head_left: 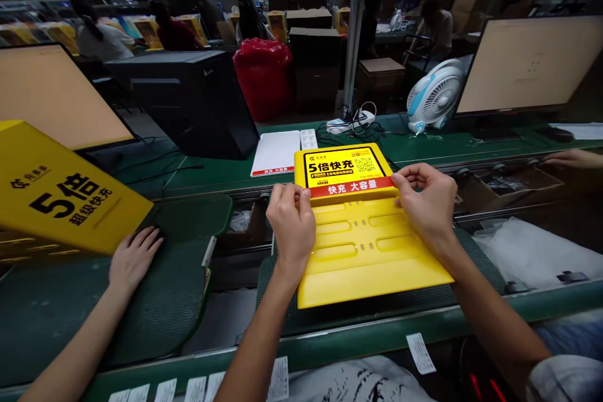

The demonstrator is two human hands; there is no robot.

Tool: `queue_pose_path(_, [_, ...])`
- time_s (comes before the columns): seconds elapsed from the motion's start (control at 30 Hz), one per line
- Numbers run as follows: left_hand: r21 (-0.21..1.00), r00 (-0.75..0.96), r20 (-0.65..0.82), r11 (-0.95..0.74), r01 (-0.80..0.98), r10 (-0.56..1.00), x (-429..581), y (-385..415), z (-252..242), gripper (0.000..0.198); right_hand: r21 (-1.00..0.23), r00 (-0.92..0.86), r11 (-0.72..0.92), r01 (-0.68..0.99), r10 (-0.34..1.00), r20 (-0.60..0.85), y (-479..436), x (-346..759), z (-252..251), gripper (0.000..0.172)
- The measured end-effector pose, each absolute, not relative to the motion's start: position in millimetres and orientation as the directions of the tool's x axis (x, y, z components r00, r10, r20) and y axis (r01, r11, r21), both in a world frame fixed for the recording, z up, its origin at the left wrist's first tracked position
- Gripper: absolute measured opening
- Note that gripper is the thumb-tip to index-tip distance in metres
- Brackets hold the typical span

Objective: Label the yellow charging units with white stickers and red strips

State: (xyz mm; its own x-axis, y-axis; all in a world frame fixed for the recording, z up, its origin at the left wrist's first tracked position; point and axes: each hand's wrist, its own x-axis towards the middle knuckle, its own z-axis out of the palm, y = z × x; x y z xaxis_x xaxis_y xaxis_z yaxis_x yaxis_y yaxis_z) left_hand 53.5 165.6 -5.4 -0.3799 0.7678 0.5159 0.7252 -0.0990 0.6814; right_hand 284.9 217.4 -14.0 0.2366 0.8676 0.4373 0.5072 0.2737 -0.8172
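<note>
In front of me a yellow plastic housing (372, 264) lies on a dark green mat, its upper face carrying a black-and-yellow label with a QR code. Across the lower edge of that label runs a red sticker strip (353, 186) with white characters. My left hand (292, 223) is closed, thumb and fingers pinching at the strip's left end. At the strip's right end, my right hand (426, 201) pinches with thumb and index finger, its other fingers curled over the housing's edge. The exact fingertip contact is partly hidden.
A co-worker's hand (134, 257) rests beside another yellow housing (70, 195) at left; another person's hand (572, 158) reaches in at right. Behind are a white sticker sheet (276, 149), cables, a black computer case (188, 103), a fan (436, 97) and monitors. Plastic bags (532, 251) lie right.
</note>
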Motion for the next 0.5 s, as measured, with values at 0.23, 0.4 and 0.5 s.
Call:
queue_pose_path(0.23, [0.658,-0.384,0.452,-0.01,0.753,0.805,51.8,171.3,-10.3,0.021,-0.814,0.162,0.175,0.553,0.936,0.311,225.4,286.3,-14.9,0.017])
queue_pose_path(0.4, [0.611,-0.379,0.451,0.03,0.791,0.808,52.8,173.5,-9.4,0.024,-0.823,0.158,0.133,0.552,0.953,0.26,229.5,287.7,-16.9,0.025])
queue_pose_path(0.5, [0.6,-0.36,0.454,0.019,0.8,0.815,53.3,173.4,-9.5,0.023,-0.85,0.185,0.095,0.518,0.958,0.22,228.7,288.2,-16.0,0.033])
